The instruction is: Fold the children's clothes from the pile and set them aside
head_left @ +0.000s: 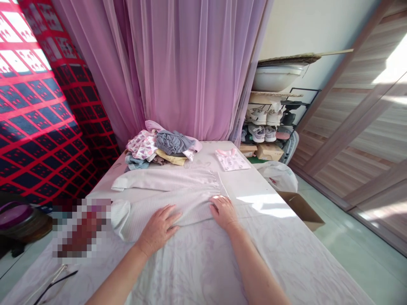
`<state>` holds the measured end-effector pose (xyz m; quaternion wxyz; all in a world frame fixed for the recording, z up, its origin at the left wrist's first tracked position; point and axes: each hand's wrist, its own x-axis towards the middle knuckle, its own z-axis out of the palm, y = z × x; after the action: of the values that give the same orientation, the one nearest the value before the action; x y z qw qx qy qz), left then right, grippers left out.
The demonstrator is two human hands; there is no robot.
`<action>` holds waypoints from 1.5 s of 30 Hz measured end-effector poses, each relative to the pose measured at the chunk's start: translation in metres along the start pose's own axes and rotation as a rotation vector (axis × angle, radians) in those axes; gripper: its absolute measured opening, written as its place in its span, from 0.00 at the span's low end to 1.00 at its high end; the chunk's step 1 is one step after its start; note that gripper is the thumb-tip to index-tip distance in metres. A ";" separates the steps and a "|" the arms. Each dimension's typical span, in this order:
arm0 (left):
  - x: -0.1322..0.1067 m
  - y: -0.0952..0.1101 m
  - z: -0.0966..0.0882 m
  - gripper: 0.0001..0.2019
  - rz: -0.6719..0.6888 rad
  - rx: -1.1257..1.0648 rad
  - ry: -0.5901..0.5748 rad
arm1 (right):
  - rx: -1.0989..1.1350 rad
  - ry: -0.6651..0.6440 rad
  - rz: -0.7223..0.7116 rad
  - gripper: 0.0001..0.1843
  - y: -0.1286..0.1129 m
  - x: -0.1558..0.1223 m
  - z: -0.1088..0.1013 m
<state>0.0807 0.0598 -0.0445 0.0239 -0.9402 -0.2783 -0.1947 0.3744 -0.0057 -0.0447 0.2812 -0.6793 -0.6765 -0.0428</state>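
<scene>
Pants (140, 212) under left hand (159, 228), right hand (224, 212); both unclenched.

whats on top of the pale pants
Two hands: the left hand on the near leg of the pants, the right hand by the waist end. The cloth directly beneath both hands is covered and can't be seen.

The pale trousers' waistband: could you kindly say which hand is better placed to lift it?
Probably the right hand: it rests by the waistband; the left hand lies farther off, on a leg.
</scene>
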 end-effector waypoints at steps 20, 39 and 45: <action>-0.010 0.031 -0.019 0.11 -0.241 -0.148 0.036 | -0.079 -0.179 0.065 0.11 -0.020 -0.027 -0.027; -0.084 -0.062 -0.072 0.19 -0.589 0.298 -0.015 | -0.126 -0.201 0.135 0.11 -0.012 -0.031 -0.025; -0.074 -0.077 -0.094 0.16 -0.709 0.396 -0.032 | -0.114 -0.096 0.141 0.11 -0.005 -0.035 -0.018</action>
<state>-0.0507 0.0724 0.0090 0.1315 -0.7661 -0.6178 -0.1188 0.3723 -0.0450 -0.0434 0.2116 -0.7413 -0.6363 -0.0289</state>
